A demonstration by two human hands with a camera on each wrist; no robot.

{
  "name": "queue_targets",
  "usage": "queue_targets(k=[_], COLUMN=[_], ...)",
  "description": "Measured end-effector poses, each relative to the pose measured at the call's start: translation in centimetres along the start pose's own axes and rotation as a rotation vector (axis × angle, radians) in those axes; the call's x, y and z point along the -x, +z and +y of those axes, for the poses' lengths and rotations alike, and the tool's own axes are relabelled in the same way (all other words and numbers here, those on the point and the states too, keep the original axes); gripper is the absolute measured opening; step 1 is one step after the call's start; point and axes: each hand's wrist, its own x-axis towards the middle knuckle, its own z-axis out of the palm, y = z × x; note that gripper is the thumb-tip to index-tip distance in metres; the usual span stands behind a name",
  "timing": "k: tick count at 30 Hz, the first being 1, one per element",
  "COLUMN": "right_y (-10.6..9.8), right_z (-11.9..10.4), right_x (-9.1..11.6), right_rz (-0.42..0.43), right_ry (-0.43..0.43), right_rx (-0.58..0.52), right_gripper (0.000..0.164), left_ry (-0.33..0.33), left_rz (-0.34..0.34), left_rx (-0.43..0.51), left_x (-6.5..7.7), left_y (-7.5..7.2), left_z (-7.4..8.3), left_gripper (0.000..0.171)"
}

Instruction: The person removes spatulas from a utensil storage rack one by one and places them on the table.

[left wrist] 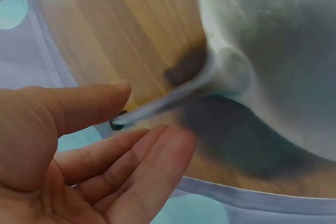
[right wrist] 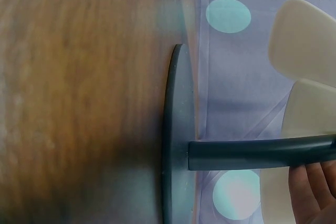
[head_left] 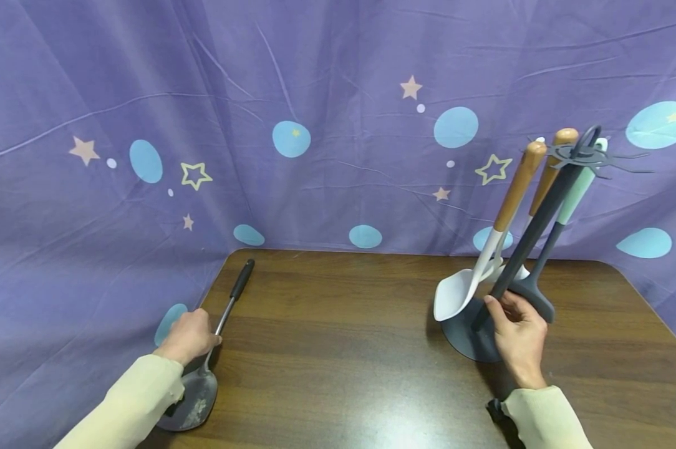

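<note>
On the left side of the table lies a metal wok spatula (head_left: 194,402), with a black handle and a worn grey blade. My left hand (head_left: 191,337) is at its thin shaft, just above the blade. In the left wrist view, the thumb and loosely bent fingers (left wrist: 139,174) stand apart, with the shaft (left wrist: 168,98) showing between them. On the right, my right hand (head_left: 520,343) grips the lower pole of a dark grey utensil stand (head_left: 545,221). In the right wrist view its fingers (right wrist: 310,192) meet the pole's underside; the thumb is hidden there.
Hanging from the stand are a white turner (head_left: 456,296) with a wooden handle, another wooden-handled utensil (head_left: 547,187) and a dark turner (head_left: 534,296) with a green handle. The round base (head_left: 467,340) is on the wooden table (head_left: 338,324). Behind hangs a purple patterned cloth (head_left: 338,156).
</note>
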Motion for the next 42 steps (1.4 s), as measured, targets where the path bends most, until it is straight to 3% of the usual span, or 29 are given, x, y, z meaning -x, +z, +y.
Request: queue_targets(k=[5, 13, 22, 31, 40, 42], right_y=[0.0, -0.1, -0.2, -0.3, 0.1, 0.2], right_z=[0.1, 0.0, 0.1, 0.1, 3.2, 2.6], right_x=[-0.1, 0.0, -0.1, 0.0, -0.2, -0.2], right_rz=[-0.008, 0.006, -0.023, -0.023, -0.006, -0.003], right_ry=[0.001, -0.004, 0.006, 0.012, 0.018, 0.015], right_rx=[-0.009, -0.005, -0.012, -0.008, -0.005, -0.008], right_gripper=[0.015, 0.015, 0.016, 0.017, 0.018, 0.018], left_ry=[-0.001, 0.067, 0.123, 0.169, 0.193, 0.198], left_rz=[0.001, 0.028, 0.018, 0.055, 0.062, 0.068], left_rx=[0.012, 0.047, 0.123, 0.158, 0.197, 0.21], left_x=[0.3, 0.7, 1.7, 2.3, 2.6, 2.6], left_y=[-0.7, -1.2, -0.7, 0.1, 0.6, 0.7], left_z=[1.4, 4.3, 7.8, 10.1, 12.1, 12.5], left_gripper=[0.03, 0.021, 0.016, 0.015, 0.014, 0.014])
